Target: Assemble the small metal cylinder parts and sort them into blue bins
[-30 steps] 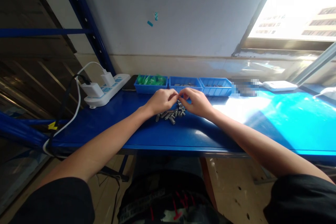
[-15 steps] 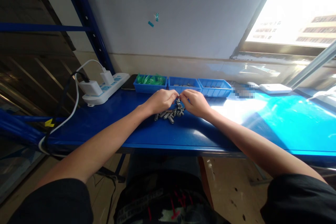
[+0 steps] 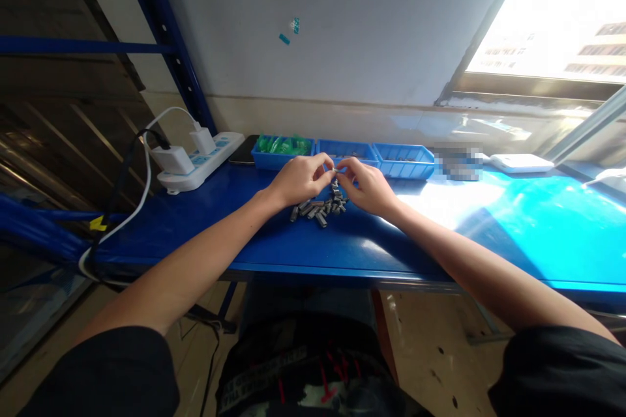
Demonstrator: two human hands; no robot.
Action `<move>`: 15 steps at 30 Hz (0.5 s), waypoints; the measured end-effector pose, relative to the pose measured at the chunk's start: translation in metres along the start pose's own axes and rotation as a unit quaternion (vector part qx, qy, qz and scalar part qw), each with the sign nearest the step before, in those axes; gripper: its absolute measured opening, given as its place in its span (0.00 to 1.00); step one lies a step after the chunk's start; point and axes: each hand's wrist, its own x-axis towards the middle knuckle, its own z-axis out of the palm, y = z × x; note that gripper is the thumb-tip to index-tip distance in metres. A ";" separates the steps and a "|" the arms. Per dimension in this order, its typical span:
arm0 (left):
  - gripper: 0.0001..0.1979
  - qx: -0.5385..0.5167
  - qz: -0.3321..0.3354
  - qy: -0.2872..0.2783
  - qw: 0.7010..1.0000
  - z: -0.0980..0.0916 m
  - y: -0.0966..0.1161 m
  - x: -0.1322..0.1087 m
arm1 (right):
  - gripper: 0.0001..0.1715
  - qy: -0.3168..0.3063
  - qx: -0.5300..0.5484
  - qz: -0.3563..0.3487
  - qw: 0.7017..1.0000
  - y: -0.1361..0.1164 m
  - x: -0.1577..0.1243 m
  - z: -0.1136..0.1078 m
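Note:
My left hand (image 3: pixel 302 179) and my right hand (image 3: pixel 364 186) meet fingertip to fingertip above the blue table. Both are closed in a pinch around a tiny light-coloured piece (image 3: pixel 335 171), too small to name. Just below and in front of them lies a loose pile of small grey metal cylinders (image 3: pixel 320 210), several in number. Behind the hands stand three blue bins in a row. The left bin (image 3: pixel 278 160) holds green plastic packets (image 3: pixel 286 144); the middle bin (image 3: pixel 348 151) and the right bin (image 3: pixel 405 168) hold small parts I cannot make out.
A white power strip (image 3: pixel 201 163) with plugs and cables sits at the left, beside a dark phone-like slab (image 3: pixel 243 150). Toward the right are a blurred-out object (image 3: pixel 458 164) and a flat white device (image 3: pixel 521 163). The blue table (image 3: pixel 303 253) ends close to my body.
My fingers have shifted: both thumbs and forefingers now extend more toward each other, with a small light piece visible between them. The view has moved slightly. The pile looks unchanged.

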 end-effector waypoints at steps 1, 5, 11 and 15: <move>0.11 -0.001 -0.002 0.002 1.000 -0.001 0.000 0.000 | 0.11 -0.001 0.000 -0.003 1.000 0.000 0.000 -0.001; 0.13 -0.003 -0.006 -0.007 1.000 -0.001 0.000 0.001 | 0.09 -0.003 -0.010 -0.034 0.999 0.000 -0.001 -0.001; 0.16 -0.004 -0.007 -0.031 1.000 0.001 0.001 0.000 | 0.06 0.005 -0.013 -0.051 0.999 0.000 -0.001 0.000; 0.14 -0.020 -0.012 -0.018 1.000 0.004 0.000 -0.001 | 0.09 0.006 -0.008 -0.045 0.999 -0.001 0.000 -0.002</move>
